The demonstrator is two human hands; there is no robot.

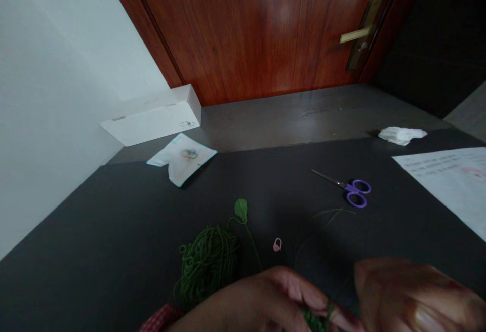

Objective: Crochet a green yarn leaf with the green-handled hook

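At the bottom edge, my left hand [261, 299] has its fingers closed around a small green crocheted piece [314, 320], most of which is hidden. My right hand [415, 294], blurred, is just to the right with curled fingers; whatever it may hold cannot be made out. Left of my left hand lies a loose bundle of dark green yarn [208, 258]. A green crocheted leaf [241, 209] with a thin stem runs down toward my left hand. Beyond the hands lie a pink stitch marker [277, 244] and loose green yarn ends [328, 212].
Purple-handled scissors [351, 190] lie on the dark table [277, 175], blades pointing left. A white box [159, 122] stands against the wall, with an opened white packet [190, 157] before it. At right are a crumpled white tissue [401, 134] and a printed sheet [451, 175].
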